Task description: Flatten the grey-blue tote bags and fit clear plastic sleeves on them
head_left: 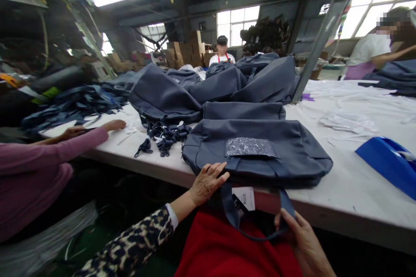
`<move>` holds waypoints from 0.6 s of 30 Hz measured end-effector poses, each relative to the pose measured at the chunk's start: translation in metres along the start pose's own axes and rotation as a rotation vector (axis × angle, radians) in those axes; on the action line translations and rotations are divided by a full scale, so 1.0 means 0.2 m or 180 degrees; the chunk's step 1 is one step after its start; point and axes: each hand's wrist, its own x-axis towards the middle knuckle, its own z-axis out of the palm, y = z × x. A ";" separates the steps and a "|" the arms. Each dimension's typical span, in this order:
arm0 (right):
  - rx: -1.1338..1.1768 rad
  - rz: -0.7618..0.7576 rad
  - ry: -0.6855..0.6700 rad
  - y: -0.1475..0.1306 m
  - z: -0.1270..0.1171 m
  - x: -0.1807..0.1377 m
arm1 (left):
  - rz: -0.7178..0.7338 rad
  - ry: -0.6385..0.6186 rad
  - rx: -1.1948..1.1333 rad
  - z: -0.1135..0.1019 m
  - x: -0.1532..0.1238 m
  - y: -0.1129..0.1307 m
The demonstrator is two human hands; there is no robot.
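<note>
A dark blue-grey duffel bag [208, 138] lies on its side at the table's near edge, with a clear plastic-covered patch [250, 147] on its upper face. My left hand [209, 181] rests on the bag's near left edge, fingers stretched out and slightly apart. A webbing handle [232, 214] hangs in a loop from the bag over the table edge. My right hand [300, 236] is closed around the right side of that loop. A white paper tag [245, 198] with a barcode hangs between the handle's two sides, with a dark piece partly behind it.
More blue-grey bags [162, 90] are heaped behind. Bundled dark straps with clips [165, 136] lie left of the bag; a blue plastic dustpan-like object [388, 162] lies right. A co-worker's pink sleeve [81, 145] reaches in from the left. A metal post [320, 43] rises from the table.
</note>
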 end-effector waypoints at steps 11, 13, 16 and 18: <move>0.1094 -0.0549 -0.0833 -0.74 0.34 0.09 | -0.0344 0.0091 -0.0586 -0.27 0.41 -0.23; 0.0581 -0.1131 -0.0998 -0.86 0.44 0.11 | -0.0403 0.0052 -0.0710 -0.36 0.51 -0.27; -0.0579 -0.2117 -0.1074 -1.06 0.53 0.14 | -0.0488 -0.0064 -0.0878 -0.51 0.68 -0.33; -0.1324 -0.2524 -0.1070 -1.18 0.57 0.17 | -0.0605 -0.0132 -0.0965 -0.60 0.79 -0.36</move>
